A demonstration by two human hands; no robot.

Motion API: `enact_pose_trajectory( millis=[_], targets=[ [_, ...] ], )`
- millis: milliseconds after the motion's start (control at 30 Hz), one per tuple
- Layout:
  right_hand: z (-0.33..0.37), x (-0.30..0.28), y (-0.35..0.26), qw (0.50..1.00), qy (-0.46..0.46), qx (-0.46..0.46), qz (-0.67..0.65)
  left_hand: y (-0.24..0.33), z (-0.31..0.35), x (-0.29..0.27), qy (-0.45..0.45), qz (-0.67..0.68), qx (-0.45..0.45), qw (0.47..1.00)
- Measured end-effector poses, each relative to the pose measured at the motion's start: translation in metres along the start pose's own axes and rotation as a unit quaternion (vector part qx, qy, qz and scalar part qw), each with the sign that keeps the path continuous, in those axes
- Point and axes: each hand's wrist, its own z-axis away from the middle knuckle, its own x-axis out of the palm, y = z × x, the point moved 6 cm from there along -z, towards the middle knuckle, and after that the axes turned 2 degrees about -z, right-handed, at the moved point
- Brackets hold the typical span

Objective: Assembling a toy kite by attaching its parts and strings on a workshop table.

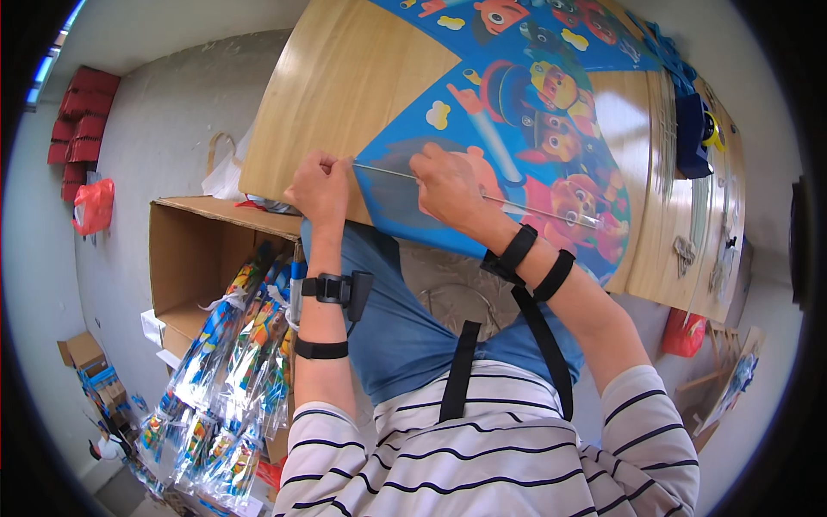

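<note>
A thin pale rod [379, 169] runs slantwise over a blue cartoon-printed sheet [431, 112], which lies on the wooden table. My left hand [320, 188] pinches the rod's left end by the table's near edge. Closed around the rod further right is my right hand [450, 185], held above the sheet. Past that hand the rod stretches on to the right, and its far tip looks whitish. Part of the sheet's near edge is hidden behind my hands and forearm. A second blue printed sheet [551, 56] lies farther back.
Left of my legs stands an open cardboard box [185, 250], with several clear-wrapped colourful bundles [228, 345] in front. Several thin rods [659, 181] lie at the table's right, near a dark blue holder [692, 138]. Red bags [93, 207] and red packs [86, 112] are at the left wall.
</note>
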Motion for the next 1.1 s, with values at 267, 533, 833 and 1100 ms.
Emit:
enact_pose_trajectory(
  millis=[267,533,833,1100],
  targets=[
    [0.021,-0.016,0.017,0.997,0.067,-0.039,-0.024,0.001,0.0,0.001,-0.005,-0.01,-0.002,1.0],
    [0.038,-0.029,0.03,0.995,0.09,-0.023,-0.035,0.0,-0.002,0.001,-0.001,-0.03,0.001,1.0],
    [0.048,-0.039,0.039,0.999,0.039,0.018,-0.014,-0.005,-0.003,0.003,-0.007,0.003,-0.001,1.0],
    [0.059,-0.044,0.049,0.997,0.072,0.007,-0.027,-0.007,-0.005,0.002,-0.011,0.007,0.001,1.0]
  ],
)
